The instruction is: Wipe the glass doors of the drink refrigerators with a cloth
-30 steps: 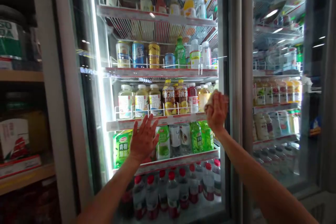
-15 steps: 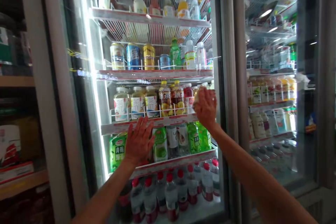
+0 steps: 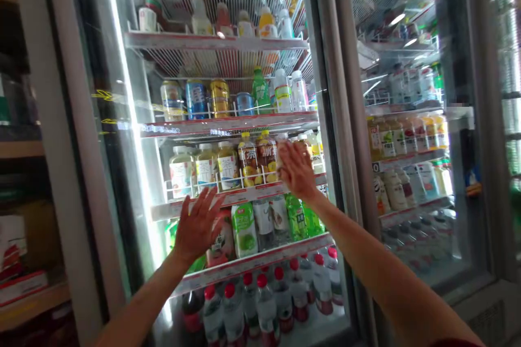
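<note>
My left hand (image 3: pixel 195 232) is up against the glass door of a lit drinks cooler, its fingers spread and nothing in it. Behind it stand cartons and bottles on a lower shelf, among them a green carton (image 3: pixel 245 230). Higher and to the right, my right hand (image 3: pixel 299 172) lies flat at the glass over a pale cloth (image 3: pixel 280 153). Only an edge of that cloth shows past the fingers. Through the door, two iced tea bottles (image 3: pixel 267 157) with yellow caps stand just left of this hand.
A metal door frame (image 3: pixel 345 119) runs down the right side, with a second drinks cooler (image 3: pixel 411 173) beyond it. At the left stands a dark shelf unit (image 3: pixel 35 146) with packaged goods. Red-capped bottles (image 3: pixel 266 303) fill the cooler's bottom.
My right hand has moved left across the glass with the cloth. My left hand has shifted slightly left and its fingers are spread wider. The view has turned a little to the right.
</note>
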Demonstrator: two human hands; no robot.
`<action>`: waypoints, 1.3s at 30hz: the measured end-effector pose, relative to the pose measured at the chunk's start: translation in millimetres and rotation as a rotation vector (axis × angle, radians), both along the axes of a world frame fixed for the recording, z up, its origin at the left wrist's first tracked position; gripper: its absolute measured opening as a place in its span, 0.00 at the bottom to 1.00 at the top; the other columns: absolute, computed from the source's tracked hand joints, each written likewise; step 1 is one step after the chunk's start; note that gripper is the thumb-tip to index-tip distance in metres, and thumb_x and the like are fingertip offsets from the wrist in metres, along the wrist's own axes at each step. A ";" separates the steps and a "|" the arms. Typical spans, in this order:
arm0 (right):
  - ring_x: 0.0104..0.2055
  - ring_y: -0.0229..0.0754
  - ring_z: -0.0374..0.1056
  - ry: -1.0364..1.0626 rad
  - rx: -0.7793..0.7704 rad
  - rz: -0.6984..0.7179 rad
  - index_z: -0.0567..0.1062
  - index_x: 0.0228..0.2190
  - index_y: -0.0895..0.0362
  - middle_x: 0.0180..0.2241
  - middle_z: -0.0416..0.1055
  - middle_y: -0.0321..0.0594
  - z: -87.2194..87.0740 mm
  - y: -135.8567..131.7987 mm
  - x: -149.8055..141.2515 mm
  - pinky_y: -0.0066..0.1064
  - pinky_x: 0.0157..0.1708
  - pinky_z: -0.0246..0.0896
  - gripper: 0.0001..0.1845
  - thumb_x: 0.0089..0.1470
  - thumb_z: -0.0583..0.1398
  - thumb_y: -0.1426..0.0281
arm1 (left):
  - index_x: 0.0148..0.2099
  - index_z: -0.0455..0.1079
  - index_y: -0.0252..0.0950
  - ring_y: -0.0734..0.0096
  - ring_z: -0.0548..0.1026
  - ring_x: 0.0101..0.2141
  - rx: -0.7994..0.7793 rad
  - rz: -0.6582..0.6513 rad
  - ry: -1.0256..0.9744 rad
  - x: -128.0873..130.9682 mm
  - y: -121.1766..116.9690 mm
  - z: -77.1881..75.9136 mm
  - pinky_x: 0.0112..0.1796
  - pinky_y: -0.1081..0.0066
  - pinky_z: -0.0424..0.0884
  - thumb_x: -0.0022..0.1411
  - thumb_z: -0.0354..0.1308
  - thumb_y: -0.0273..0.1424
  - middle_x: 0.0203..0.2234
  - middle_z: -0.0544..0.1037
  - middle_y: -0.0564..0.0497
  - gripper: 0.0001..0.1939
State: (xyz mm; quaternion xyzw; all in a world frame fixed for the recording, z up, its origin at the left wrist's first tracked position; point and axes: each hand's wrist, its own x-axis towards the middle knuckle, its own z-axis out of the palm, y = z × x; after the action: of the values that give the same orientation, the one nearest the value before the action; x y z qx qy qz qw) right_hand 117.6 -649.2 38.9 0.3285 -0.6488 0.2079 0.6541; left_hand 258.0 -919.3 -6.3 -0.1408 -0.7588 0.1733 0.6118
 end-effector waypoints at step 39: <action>0.64 0.49 0.42 0.052 -0.346 0.037 0.61 0.55 0.62 0.60 0.52 0.47 90.1 -44.9 5.0 0.51 0.61 0.40 0.26 0.55 0.47 0.68 | 0.65 0.41 0.41 0.60 0.45 0.62 0.229 0.103 0.242 7.9 -42.8 54.4 0.59 0.52 0.41 0.61 0.47 0.34 0.63 0.47 0.46 0.31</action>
State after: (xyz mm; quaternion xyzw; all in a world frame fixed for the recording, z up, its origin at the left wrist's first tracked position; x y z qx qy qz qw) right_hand 122.7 -694.0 129.0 0.2281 -0.5800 0.3201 0.7135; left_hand 265.8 -962.1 48.1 -0.0092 -0.7006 0.1322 0.7011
